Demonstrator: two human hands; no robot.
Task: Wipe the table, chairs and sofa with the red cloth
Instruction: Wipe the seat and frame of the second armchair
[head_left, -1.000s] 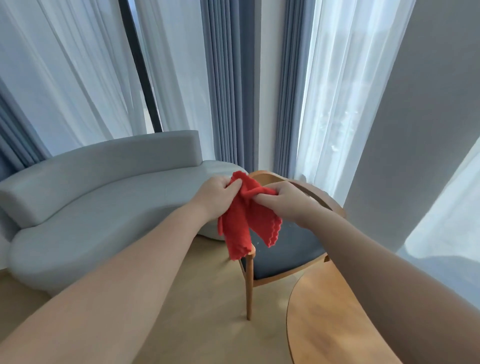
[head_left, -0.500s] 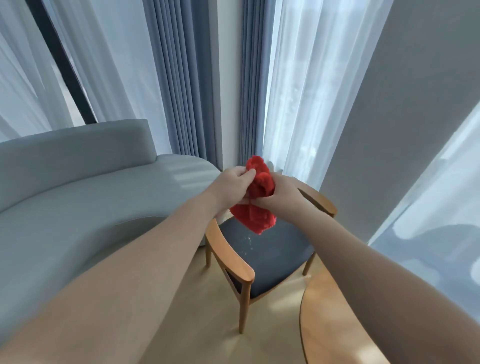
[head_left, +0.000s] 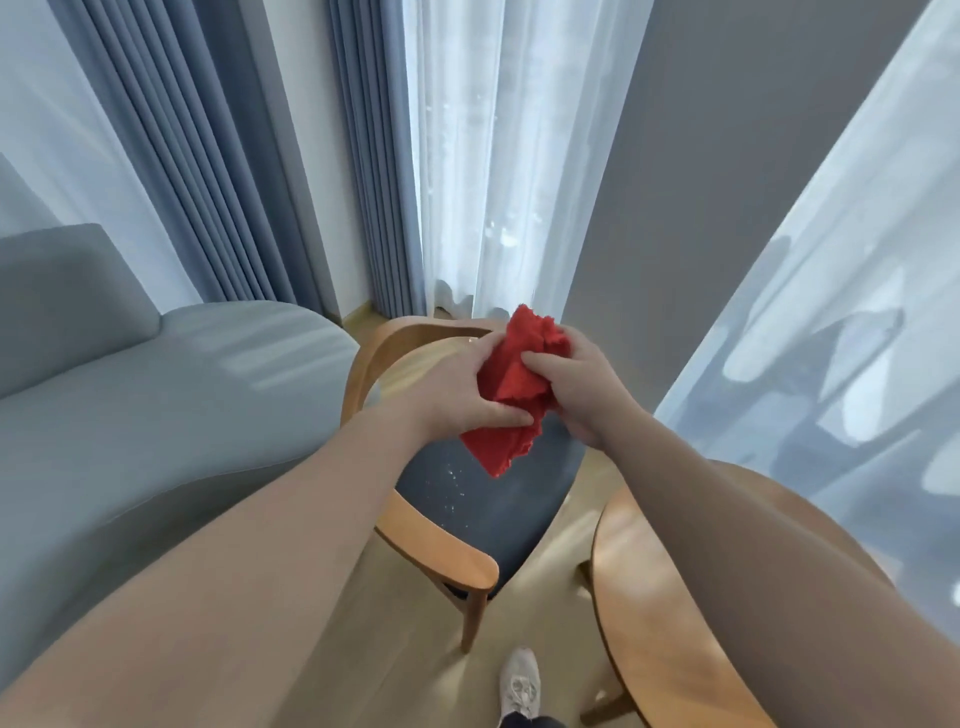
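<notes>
Grip check: I see left hand (head_left: 457, 397) and right hand (head_left: 579, 387) both clenched on the red cloth (head_left: 511, 400), which is bunched between them and held in the air over the chair (head_left: 441, 551). Its loose tail hangs toward 7 o'clock, long axis roughly 1-to-7. The speckled seat (head_left: 488, 514) lies at 6 from the grip, left hand nearer. Table (head_left: 639, 597) at 4, sofa (head_left: 156, 415) at 9. My guess: seat wipe next, straight down.

Soft, bright daylight comes through the sheer curtains (head_left: 483, 156) behind the chair (head_left: 441, 551). Pale sun patches lie on the floor (head_left: 556, 566) right of it. Wide-angle distortion bows the drapes (head_left: 208, 182) left of it; focus crisp, shadows faint.
</notes>
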